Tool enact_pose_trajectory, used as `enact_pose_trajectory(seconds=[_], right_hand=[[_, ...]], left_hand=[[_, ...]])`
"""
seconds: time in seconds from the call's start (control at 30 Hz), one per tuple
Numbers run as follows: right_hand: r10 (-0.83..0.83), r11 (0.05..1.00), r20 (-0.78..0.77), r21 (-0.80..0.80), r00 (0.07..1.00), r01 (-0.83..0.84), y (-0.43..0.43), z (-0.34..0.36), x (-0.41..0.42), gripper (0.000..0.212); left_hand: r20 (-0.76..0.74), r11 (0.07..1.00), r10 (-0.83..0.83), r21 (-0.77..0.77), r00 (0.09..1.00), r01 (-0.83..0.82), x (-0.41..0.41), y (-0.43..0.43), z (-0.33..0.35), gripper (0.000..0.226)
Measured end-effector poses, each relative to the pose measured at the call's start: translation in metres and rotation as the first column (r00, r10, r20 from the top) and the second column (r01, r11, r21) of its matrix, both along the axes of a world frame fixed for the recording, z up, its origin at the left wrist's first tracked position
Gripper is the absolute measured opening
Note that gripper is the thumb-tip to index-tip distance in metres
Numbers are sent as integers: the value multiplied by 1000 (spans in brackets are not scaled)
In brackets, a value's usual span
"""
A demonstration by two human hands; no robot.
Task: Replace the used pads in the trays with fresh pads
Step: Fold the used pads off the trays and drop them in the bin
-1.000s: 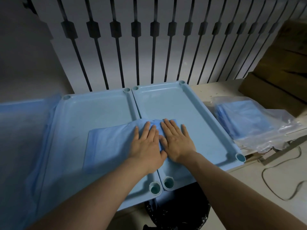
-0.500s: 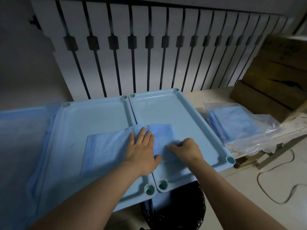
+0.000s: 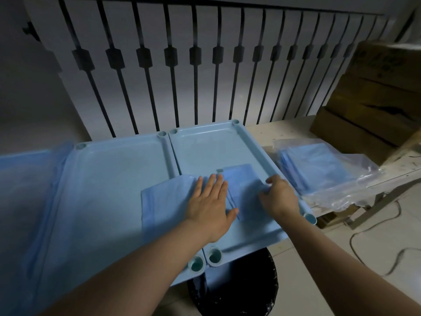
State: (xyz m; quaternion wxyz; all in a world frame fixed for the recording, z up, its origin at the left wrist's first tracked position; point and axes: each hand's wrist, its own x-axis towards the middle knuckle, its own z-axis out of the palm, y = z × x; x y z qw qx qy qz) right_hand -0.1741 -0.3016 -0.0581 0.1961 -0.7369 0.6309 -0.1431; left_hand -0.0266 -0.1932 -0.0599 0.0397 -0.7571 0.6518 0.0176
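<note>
Two light blue trays stand side by side: the left tray (image 3: 114,169) and the right tray (image 3: 209,144). A folded blue pad (image 3: 164,201) lies across the ridge between them. My left hand (image 3: 209,204) lies flat on the pad with fingers straight, pressing it down. My right hand (image 3: 278,195) pinches the pad's right edge near the right tray's rim, and a flap of the pad (image 3: 241,179) is spread out between the hands.
A clear plastic bag of folded blue pads (image 3: 319,169) lies on the white table at right. Cardboard boxes (image 3: 376,94) stack behind it. A black-lined bin (image 3: 239,288) stands below the trays. Blue sheeting (image 3: 25,190) covers the far left. A cable lies on the floor.
My right hand went from lying flat beside the left to pinching the pad's edge and drawing it rightward, unfolding a flap. The left hand stayed pressing on the pad.
</note>
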Motion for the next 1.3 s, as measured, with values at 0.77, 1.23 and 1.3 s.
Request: enact_pose_trajectory(seconds=[0.77,1.23,1.3], right_hand=[[341,927,1,-164,940,-336,3,-26,32,63],[-44,982,182,187,982,9,-7,-4,-10,45],[-77,985,251,168,965,35,-10,1,-11,40]], left_hand=[[126,988,-11,157,992,-9,-4,-4,-10,81],[62,990,-59,133,996,51,-2,-3,-12,70],[46,989,-62,140,997,55,-3,-5,-10,70]])
